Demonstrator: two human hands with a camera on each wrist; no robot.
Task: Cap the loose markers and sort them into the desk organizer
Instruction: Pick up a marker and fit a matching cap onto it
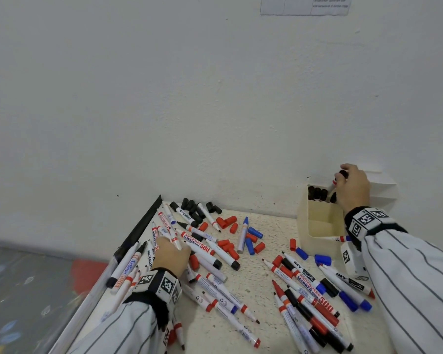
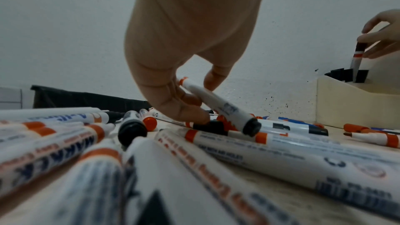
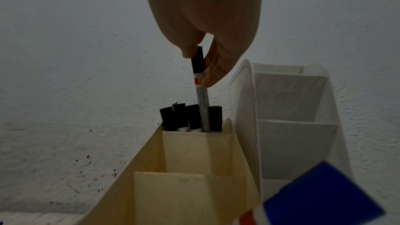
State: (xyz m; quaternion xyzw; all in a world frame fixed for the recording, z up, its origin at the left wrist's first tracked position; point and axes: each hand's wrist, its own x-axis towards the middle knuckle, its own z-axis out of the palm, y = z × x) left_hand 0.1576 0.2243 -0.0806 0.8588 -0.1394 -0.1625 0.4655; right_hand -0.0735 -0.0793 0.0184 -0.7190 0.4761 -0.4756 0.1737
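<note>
Many uncapped and capped whiteboard markers [image 1: 304, 284] lie scattered over the table. My left hand [image 1: 173, 254] reaches into the left pile and pinches a white marker [image 2: 218, 105] with an orange collar and black end, tilted up off the heap. My right hand [image 1: 343, 178] holds a black-capped marker [image 3: 200, 81] upright by its cap end. Its lower part stands in the back compartment of the cream organizer [image 1: 317, 226], among several black-capped markers [image 3: 173, 117]. Loose black caps [image 1: 193, 209], red caps [image 1: 226, 222] and blue caps [image 1: 322, 259] lie about.
A white organizer [image 1: 384, 190] stands right of the cream one, against the wall. The cream organizer's front compartments [image 3: 184, 194] hold nothing. A black strip [image 1: 143, 226] runs along the table's left edge, with floor below it.
</note>
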